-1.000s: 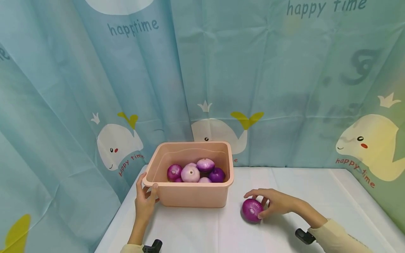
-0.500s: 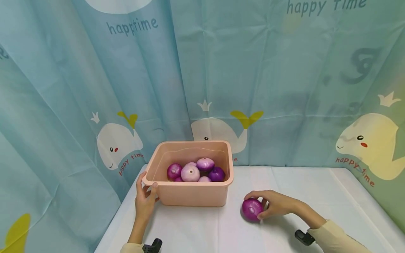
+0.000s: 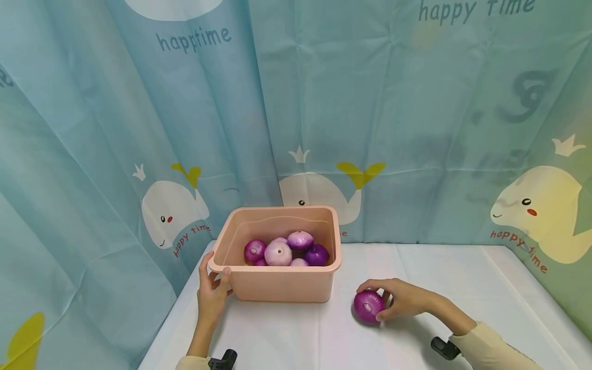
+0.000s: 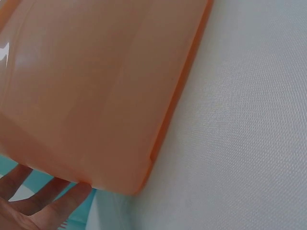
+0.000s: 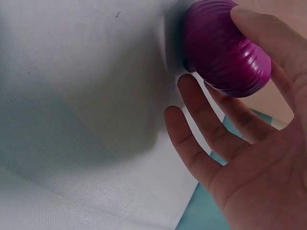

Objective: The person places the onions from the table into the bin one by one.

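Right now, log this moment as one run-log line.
left hand: grips pink tub corner | right hand: holds red onion on white tablecloth | tub: holds several onions

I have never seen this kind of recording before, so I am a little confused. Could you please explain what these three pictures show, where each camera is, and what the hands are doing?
There is no machine here: a person works with two bare hands and wears three cameras. The wide picture comes from a camera on the head, looking forward and down. The other two come from cameras on the wrists, so they look very close.

A white table stands before whale-print curtains. On it is a pink plastic tub holding several red onions.

The left hand grips the tub's near left corner; the left wrist view shows the tub wall filling the picture.

The right hand holds one red onion lying on the table to the right of the tub. In the right wrist view, the fingers curl around that onion.
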Tool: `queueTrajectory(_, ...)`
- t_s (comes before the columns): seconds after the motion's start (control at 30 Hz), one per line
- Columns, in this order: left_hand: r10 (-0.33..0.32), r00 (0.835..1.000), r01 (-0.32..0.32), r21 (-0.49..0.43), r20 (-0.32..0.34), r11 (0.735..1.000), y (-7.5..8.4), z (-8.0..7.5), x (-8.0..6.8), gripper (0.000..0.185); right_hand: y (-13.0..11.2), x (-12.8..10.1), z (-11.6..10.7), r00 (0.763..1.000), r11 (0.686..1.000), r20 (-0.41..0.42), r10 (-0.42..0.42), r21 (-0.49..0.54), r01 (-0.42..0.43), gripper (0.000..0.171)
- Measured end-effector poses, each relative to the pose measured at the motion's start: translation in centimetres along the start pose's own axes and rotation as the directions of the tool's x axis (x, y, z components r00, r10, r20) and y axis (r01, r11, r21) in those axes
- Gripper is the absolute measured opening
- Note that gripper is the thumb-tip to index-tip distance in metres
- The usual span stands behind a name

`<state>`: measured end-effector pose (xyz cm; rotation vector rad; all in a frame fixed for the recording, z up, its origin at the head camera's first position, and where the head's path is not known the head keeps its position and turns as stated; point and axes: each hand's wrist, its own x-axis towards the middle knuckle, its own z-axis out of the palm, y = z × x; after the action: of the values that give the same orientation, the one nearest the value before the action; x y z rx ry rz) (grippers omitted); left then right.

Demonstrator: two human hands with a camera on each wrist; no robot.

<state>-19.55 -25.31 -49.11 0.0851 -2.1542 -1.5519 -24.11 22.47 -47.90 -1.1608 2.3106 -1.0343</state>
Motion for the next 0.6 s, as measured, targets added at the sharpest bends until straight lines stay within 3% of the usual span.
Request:
queueTrajectory(0.33,-0.005,1.000,0.005,-0.005,-0.003,1.000,0.0,0.0,0.0,0.068,-0.1,0.1,-0.1,1.000,1.000,-0.006,-0.025,-0.012,0.025,0.056)
queueTrajectory(0.6,0.003,1.000,-0.003,0.015,-0.015,1.000,-0.2,0.1,0.1,0.066,-1.1,0.4,-2.4,1.000,0.997,-0.009,-0.029,-0.074,0.029,0.055)
